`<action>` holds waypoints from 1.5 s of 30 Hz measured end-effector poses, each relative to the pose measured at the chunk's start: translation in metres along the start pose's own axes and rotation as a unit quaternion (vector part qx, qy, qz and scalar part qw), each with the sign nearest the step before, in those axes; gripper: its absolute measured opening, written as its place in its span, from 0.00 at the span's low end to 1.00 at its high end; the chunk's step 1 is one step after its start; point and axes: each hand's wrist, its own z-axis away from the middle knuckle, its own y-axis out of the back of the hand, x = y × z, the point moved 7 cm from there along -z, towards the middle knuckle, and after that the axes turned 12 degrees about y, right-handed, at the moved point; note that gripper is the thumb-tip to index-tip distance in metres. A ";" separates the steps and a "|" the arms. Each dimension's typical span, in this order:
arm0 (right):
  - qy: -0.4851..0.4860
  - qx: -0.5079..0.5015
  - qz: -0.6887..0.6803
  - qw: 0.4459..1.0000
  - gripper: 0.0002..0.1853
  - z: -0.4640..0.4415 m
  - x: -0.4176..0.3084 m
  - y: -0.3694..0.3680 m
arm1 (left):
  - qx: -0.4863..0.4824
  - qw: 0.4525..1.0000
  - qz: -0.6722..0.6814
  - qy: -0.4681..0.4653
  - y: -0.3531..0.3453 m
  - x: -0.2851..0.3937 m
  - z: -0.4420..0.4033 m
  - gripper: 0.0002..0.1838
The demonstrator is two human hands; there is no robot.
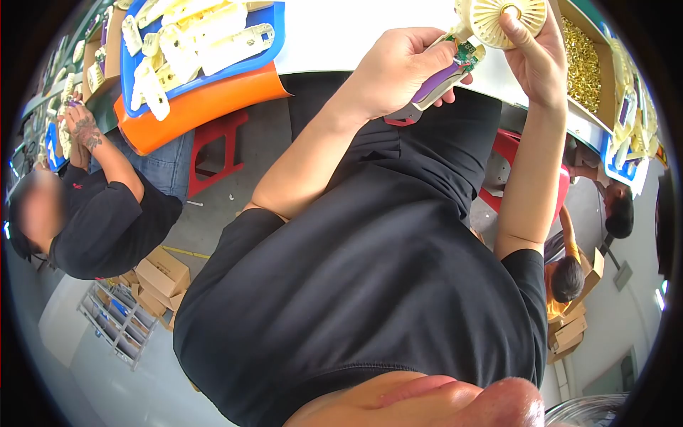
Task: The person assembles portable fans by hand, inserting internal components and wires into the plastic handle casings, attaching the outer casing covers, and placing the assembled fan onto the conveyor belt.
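Note:
My left hand (405, 67) is closed around the opened handle of a small cream handheld fan. A purple battery (435, 84) and a green circuit board (467, 55) show inside the handle. The round slotted fan head (504, 21) is at the top edge of the view, with my right hand (538, 60) gripping it from the right, thumb on its centre. Both hands are above the near edge of the white table (327, 39). A blue tray (279, 32) piled with cream plastic shells (188, 50) stands left of my left hand.
An orange sheet (192, 114) hangs under the tray. Right of my right hand is a box of small gold-coloured parts (582, 64). Red stools (217, 153) stand below the table. A co-worker (114, 206) works at left; other people are at right. Cardboard boxes (162, 274) lie behind.

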 end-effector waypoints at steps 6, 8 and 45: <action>0.011 -0.004 0.024 1.000 0.37 0.003 -0.002 0.004 | 0.024 0.999 0.014 -0.036 0.008 0.001 0.002 0.17; 0.006 0.010 0.026 1.000 0.36 0.008 -0.002 0.005 | 0.023 0.999 0.008 -0.031 0.008 0.002 0.003 0.17; -0.121 0.054 0.035 0.991 0.40 0.025 0.002 0.007 | 0.080 0.990 -0.064 -0.100 -0.006 0.001 0.010 0.15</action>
